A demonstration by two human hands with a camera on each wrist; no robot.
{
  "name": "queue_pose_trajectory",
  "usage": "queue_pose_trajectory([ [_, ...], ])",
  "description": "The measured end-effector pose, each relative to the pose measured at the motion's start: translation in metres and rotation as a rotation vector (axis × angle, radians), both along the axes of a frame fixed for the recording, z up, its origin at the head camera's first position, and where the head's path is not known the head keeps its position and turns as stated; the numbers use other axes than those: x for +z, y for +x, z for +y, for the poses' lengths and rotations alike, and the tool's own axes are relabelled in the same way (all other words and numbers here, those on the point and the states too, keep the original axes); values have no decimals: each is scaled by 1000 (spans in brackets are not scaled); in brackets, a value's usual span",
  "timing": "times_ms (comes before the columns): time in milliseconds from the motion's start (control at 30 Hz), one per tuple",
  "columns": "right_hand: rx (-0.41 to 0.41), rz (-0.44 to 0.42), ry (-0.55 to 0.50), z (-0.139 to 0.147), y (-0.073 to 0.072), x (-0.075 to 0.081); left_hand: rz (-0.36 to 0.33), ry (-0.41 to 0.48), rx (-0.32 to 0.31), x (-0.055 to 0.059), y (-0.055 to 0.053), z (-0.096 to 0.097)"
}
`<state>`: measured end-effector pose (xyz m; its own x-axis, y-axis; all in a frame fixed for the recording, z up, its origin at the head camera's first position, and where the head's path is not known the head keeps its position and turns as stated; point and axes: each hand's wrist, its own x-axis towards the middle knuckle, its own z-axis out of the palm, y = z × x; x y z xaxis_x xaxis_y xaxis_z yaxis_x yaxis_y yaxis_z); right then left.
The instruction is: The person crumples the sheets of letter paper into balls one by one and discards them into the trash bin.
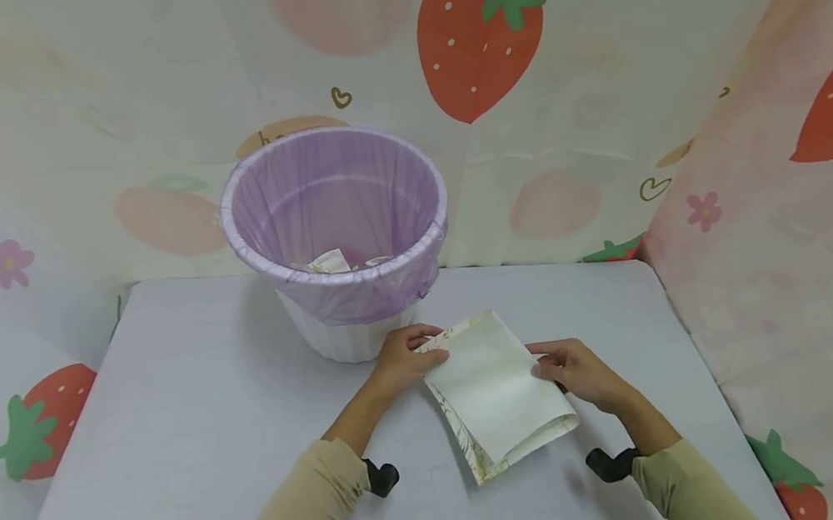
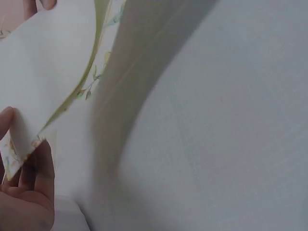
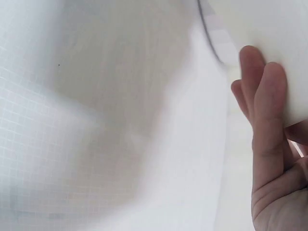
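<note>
A folded sheet of paper (image 1: 500, 386), plain cream outside with a floral print on its inner face, is held tilted above the table in the head view. At its upper left corner the left hand (image 1: 405, 357) pinches it, thumb on the plain side and fingers behind. The right hand (image 1: 573, 369) grips the folded right edge between thumb and fingers. In the left wrist view, the paper (image 2: 43, 62) bows open along one edge, showing printed leaves. Only part of the right hand (image 3: 274, 139) shows in the right wrist view, against the pale sheet (image 3: 284, 29).
Behind the left hand stands a white bin (image 1: 341, 334) with a purple liner (image 1: 334, 188) folded over its rim. Pale scraps (image 1: 330, 262) lie inside it. A white-covered table (image 1: 201, 448) bears the bin, with strawberry-print cloth (image 1: 580, 77) behind and beside it.
</note>
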<state>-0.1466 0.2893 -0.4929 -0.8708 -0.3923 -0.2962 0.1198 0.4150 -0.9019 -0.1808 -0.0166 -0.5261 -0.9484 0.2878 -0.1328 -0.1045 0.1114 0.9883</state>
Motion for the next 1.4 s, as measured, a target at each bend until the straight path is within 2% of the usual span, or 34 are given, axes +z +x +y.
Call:
queue_pose_trajectory([
  [167,-63,18,-13,3,0,2,-91,99,14,-3,1,-1],
  [400,-132,17,-80,6,0,2,-126,132,28,0,3,1],
  [600,-138,11,-115,7,0,3,-117,179,26,1,4,1],
  [833,-176,15,-133,5,-2,4,-61,214,-2,0,2,2],
  [1000,-218,30,-125,2,-3,5,-47,198,-20,-2,0,3],
  [1233,-323,57,-165,-4,-6,7,-38,193,-19,2,3,6],
  [1400,-328,30,-207,-5,-6,8,-25,190,-51,0,5,6],
])
